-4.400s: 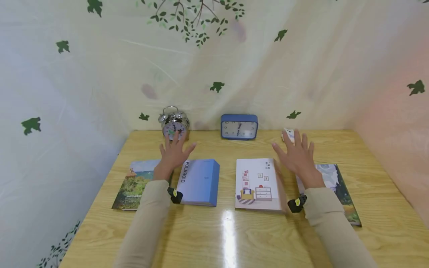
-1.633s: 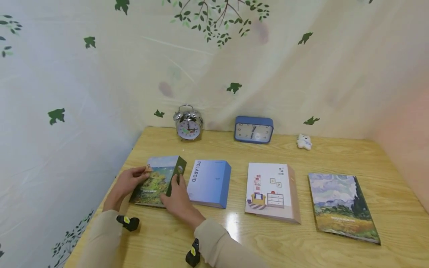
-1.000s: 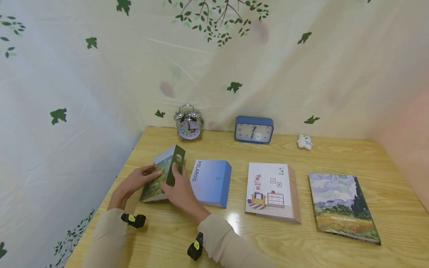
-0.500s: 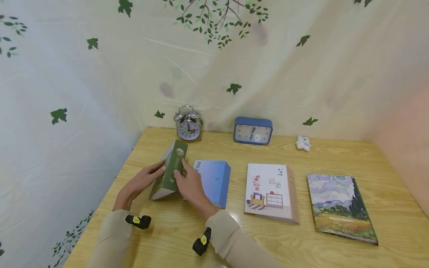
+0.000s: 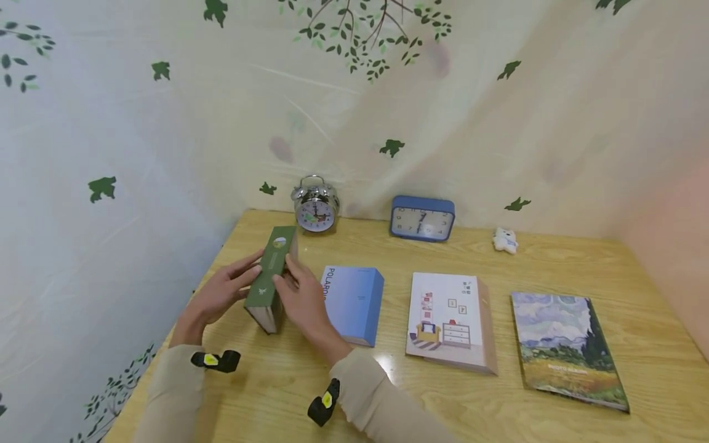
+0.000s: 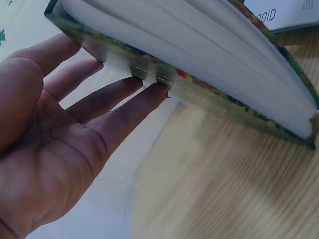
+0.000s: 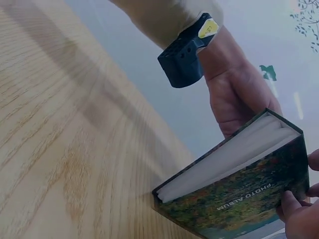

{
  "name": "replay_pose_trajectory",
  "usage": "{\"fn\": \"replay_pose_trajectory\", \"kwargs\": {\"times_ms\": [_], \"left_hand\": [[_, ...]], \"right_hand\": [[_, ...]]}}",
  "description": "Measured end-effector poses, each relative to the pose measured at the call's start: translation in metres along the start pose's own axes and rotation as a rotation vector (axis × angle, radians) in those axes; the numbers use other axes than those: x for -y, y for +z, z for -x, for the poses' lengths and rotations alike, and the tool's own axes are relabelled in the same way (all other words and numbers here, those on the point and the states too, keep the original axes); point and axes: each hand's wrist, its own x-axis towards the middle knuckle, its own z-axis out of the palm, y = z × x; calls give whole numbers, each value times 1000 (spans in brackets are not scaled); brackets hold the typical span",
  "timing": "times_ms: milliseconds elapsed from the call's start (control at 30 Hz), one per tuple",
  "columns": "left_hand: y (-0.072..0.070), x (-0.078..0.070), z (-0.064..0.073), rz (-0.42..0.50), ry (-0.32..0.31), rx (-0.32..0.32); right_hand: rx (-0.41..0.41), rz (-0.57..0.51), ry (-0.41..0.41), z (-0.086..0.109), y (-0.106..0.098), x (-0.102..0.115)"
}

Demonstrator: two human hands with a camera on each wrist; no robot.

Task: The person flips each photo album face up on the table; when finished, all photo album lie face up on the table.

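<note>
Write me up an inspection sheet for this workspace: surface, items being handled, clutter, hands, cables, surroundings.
Surface: wood-grain table, with a bright reflection near the front.
Items being handled: green-spined photo album, raised on edge, spine upward.
Clutter: blue POLAROID book, white book and landscape-cover album lie flat in a row; twin-bell alarm clock, blue clock and small white figure sit along the back.
Hands: left hand touches the album's left cover with extended fingers; right hand is on its right side, fingers partly hidden.
Cables: nothing seen.
Surroundings: pale backdrop with dark-green prints.
</note>
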Motion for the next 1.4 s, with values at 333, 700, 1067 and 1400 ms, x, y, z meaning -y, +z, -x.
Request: {"fn": "replay_pose_trajectory", "kwargs": {"times_ms": [333, 700, 1067, 1400], "left_hand": [[-15, -2, 12, -17, 20, -65], [-27, -9, 22, -338, -89, -179], [-34, 23, 21, -469, -260, -182], [-31, 39, 23, -427, -272, -226]], "right_hand": [[56, 152, -12, -1, 21, -14], [193, 321, 181, 8, 35, -46], [194, 390, 210, 16, 43, -52], [245, 469, 148, 19, 44, -55]]}}
